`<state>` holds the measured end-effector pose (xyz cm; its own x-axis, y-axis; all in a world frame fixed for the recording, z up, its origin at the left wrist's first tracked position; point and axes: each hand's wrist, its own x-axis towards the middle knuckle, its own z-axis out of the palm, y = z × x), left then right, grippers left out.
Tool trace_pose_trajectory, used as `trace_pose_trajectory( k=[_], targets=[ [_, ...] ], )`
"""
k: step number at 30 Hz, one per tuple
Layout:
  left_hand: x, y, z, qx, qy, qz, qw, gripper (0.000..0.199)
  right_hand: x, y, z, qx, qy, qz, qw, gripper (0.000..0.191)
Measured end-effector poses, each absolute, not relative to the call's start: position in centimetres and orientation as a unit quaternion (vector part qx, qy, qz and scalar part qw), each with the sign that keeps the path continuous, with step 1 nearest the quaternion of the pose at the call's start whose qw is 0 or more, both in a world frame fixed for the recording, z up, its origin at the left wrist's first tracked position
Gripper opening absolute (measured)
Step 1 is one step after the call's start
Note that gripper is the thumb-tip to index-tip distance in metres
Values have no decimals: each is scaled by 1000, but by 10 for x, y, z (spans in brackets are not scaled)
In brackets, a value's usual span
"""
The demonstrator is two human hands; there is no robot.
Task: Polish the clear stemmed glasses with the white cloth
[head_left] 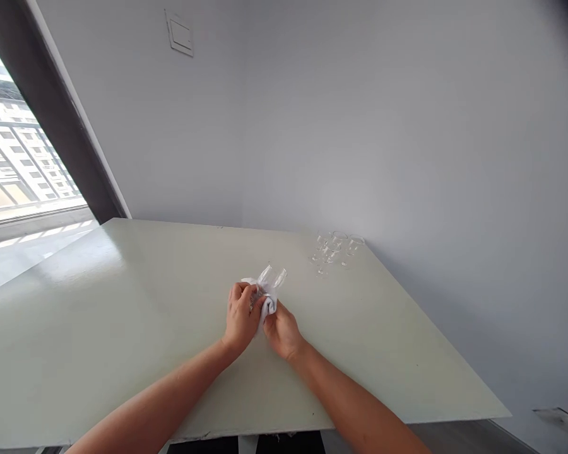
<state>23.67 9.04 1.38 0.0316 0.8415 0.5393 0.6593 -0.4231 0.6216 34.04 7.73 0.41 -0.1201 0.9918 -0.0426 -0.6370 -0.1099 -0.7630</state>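
Observation:
A clear drinking glass, tilted with its rim pointing away from me, is between my two hands above the middle of the table. Bunched around its lower part is a white cloth, whose folds also show past the left fingers. My left hand is closed round the glass and the cloth from the left. From the right and below, my right hand is closed on the cloth against the glass. The fingers and cloth hide the lower part of the glass, and most right fingertips are out of sight.
Several clear stemmed glasses stand grouped at the table's far right corner, close to the wall. The pale glossy table meets grey walls behind and at right. A dark-framed window is at left, a switch above.

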Motion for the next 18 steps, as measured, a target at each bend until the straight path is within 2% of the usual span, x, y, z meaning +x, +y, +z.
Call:
trace_pose_trajectory(
  k=[6, 9, 11, 13, 18],
  targets=[
    [240, 83, 8, 761, 511, 399, -38, 29, 340, 73, -2, -282, -344, 672, 591, 31],
    [244, 77, 7, 791, 481, 378, -18, 40, 347, 77, -4, -298, -334, 680, 581, 29],
    [244, 77, 9, 800, 469, 368, 70, 46, 354, 81, -4, -309, -312, 690, 575, 25],
    [240, 81, 15, 780, 459, 367, 213, 47, 361, 85, -4, -319, -277, 706, 568, 24],
    [222, 100, 30, 573, 389, 430, 579, 55, 369, 87, -2, -307, -238, 765, 513, 27]
  ],
)
